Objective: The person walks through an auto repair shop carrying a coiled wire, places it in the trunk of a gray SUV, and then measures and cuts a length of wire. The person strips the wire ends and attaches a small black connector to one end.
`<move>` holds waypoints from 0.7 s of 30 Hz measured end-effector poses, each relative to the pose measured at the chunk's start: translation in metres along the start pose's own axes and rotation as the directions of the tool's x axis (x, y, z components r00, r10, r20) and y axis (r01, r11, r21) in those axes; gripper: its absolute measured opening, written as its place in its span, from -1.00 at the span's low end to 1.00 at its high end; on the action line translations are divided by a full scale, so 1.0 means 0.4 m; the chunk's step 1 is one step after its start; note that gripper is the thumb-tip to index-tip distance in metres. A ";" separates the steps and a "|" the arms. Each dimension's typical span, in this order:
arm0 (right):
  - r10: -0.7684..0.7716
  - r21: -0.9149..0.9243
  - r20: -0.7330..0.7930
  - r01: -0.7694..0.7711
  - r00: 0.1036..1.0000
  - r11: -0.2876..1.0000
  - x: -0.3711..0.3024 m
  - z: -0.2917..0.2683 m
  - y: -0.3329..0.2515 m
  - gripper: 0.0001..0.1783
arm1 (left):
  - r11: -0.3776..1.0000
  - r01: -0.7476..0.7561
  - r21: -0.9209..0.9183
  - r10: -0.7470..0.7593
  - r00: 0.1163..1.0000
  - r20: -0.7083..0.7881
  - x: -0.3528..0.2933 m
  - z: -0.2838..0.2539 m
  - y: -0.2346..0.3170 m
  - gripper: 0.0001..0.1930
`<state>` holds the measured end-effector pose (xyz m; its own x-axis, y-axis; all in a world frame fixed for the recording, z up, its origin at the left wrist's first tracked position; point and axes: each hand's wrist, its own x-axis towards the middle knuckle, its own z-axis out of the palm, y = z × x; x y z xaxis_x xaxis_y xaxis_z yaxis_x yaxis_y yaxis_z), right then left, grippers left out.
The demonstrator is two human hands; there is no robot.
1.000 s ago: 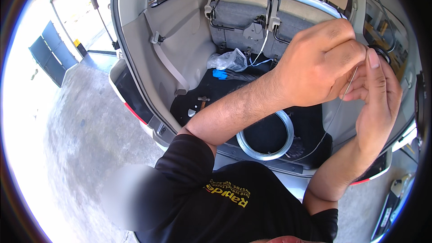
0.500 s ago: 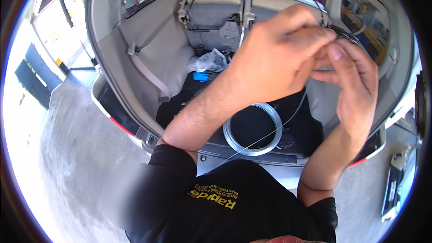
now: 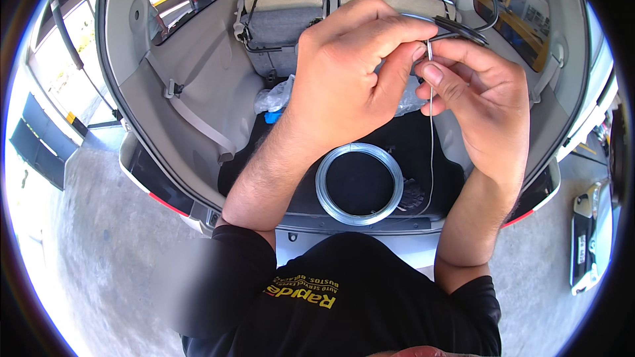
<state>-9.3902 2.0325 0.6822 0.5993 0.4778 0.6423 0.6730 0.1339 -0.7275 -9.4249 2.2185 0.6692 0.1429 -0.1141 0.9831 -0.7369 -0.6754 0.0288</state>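
Note:
My left hand (image 3: 357, 69) and my right hand (image 3: 486, 92) are raised in front of the rear seats, fingertips close together. A thin silvery wire (image 3: 432, 132) hangs from between them down to the cargo floor. The left thumb and forefinger pinch at its upper end, beside a bundle of black cables (image 3: 463, 30). My right thumb and fingers close on the wire just below; the exact contact is partly hidden. Under the hands, a coil of silvery wire (image 3: 322, 185) lies on the black cargo mat (image 3: 297, 201).
Clear plastic (image 3: 274, 96) and a blue item (image 3: 272, 118) lie beyond my left forearm. A dark crumpled item (image 3: 411, 195) sits right of the coil. A seat belt (image 3: 202, 116) runs down the left side wall. Folded seats (image 3: 284, 16) stand at the back.
Both hands have shifted left in the view, and the fingertips are less overlapped. The wire, earlier slanting across the coil, now hangs nearly straight down to the coil's right.

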 end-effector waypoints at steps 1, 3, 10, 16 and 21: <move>-0.002 -0.013 -0.017 0.002 1.000 1.000 0.000 0.004 -0.001 -0.77 | 0.999 0.014 -0.029 -0.014 1.000 -0.001 -0.001 0.001 -0.002 -0.75; -0.005 -0.040 -0.051 0.003 0.999 0.999 0.001 0.011 -0.002 -0.78 | 0.995 0.043 -0.089 -0.043 0.999 0.000 -0.003 0.002 -0.006 -0.76; -0.002 -0.076 -0.104 -0.006 0.995 0.997 0.004 0.023 0.003 -0.80 | 0.938 0.209 -0.275 -0.185 0.976 0.112 -0.007 -0.001 -0.027 -0.74; -0.016 -0.101 -0.128 0.003 0.992 0.995 -0.005 0.025 0.020 -0.77 | 0.925 0.218 -0.313 -0.157 0.965 0.208 -0.006 -0.003 -0.048 -0.71; 0.022 0.018 -0.127 -0.020 0.992 1.000 -0.007 0.020 0.036 -0.87 | 0.893 0.300 -0.336 -0.203 0.934 0.293 0.004 -0.009 -0.052 -0.74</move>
<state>-9.3857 2.0402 0.6680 0.6642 0.3668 0.6514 0.6528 0.1402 -0.7445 -9.4119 2.2349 0.6710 0.4768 -0.1829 0.8598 -0.8374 -0.3921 0.3809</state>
